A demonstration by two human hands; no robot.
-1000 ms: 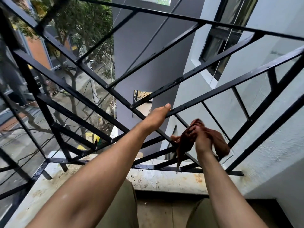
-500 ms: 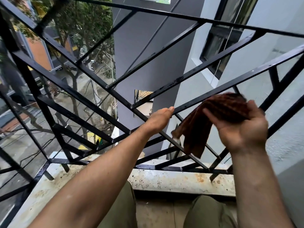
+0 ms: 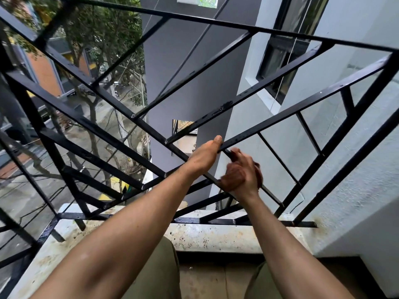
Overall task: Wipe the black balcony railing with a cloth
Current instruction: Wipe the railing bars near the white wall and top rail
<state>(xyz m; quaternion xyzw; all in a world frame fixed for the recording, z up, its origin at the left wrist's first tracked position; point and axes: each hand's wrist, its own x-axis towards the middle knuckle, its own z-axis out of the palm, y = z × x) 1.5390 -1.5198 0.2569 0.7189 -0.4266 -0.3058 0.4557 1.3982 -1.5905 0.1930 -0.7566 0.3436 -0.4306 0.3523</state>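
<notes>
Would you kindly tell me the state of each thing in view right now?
railing: black, paint chipped in spots.
left hand: gripping a bar.
cloth: bunched, pressed against a bar.
right hand: holding the cloth.
ledge: stained, speckled.

- Railing (image 3: 237,100): black metal bars, glossy, crossing in slanted lines, standing upright.
- Cloth (image 3: 231,177): brown, bunched up in the right hand (image 3: 246,169), pressed against a slanted bar.

The crumpled brown cloth (image 3: 232,178) is blurred, mostly buried under the right hand (image 3: 248,169); the left hand (image 3: 203,157)'s fingers vanish behind the black metal balcony railing (image 3: 224,105).
</notes>
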